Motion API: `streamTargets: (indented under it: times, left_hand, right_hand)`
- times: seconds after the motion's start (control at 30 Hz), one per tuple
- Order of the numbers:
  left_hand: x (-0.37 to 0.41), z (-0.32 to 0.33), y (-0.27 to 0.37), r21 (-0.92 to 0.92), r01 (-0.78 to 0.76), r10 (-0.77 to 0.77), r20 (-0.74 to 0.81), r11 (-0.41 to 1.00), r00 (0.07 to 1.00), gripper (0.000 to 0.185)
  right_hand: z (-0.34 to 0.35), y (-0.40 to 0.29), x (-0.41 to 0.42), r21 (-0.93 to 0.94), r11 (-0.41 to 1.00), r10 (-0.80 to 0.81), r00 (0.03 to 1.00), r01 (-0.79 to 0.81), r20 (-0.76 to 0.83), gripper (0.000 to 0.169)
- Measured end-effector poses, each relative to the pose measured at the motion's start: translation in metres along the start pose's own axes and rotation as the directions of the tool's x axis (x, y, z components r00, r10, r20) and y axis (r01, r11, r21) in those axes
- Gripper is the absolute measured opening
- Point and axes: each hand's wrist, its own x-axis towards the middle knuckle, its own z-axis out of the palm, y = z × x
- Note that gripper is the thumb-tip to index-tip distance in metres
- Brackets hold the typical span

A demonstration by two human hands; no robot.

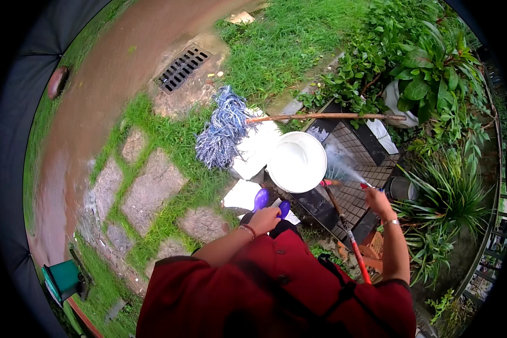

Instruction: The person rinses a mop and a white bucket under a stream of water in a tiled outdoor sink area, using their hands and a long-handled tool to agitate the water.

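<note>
In my right hand (378,203) is a hose nozzle (366,186), its tip showing red. A spray of water (347,171) shoots from it towards the tiled basin (350,203), just right of a white bucket (274,162). The bucket stands upright at the basin's near corner. My left hand (265,219) is held low before my body, above my purple shoes (260,200); its fingers are curled and partly hidden. Beyond the bucket lies a mop with blue-and-white strands (224,131), its wooden handle (329,115) stretching right across the basin's far side.
A worn pole (357,253), red at its lower part, slants between the basin and my right arm. A grey pot (402,188) and leafy plants (452,203) border the right. White slabs (253,162), stepping stones (154,192) and a drain grate (184,67) lie leftward.
</note>
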Motion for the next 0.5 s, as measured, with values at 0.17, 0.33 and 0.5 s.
streamTargets:
  times: [0.17, 0.33, 0.5]
  left_hand:
    - [-0.013, 0.018, -0.017, -0.054, 0.099, -0.102, -0.058, 0.994, 0.993, 0.021]
    - [-0.014, 0.031, -0.024, -0.094, 0.342, -0.349, -0.066, 0.935, 0.935, 0.021]
    - [-0.028, 0.064, -0.035, 0.028, 0.415, -0.414, -0.011, 0.910, 0.910, 0.020]
  right_hand:
    - [-0.052, -0.014, 0.141, -0.204, 0.975, -0.112, 0.986, 0.085, -0.124, 0.011]
    - [-0.100, 0.024, 0.245, -0.554, 0.816, 0.022, 0.966, -0.167, -0.258, 0.032]
    - [-0.108, 0.068, 0.309, -0.709, 0.651, -0.039, 0.920, -0.273, -0.390, 0.041]
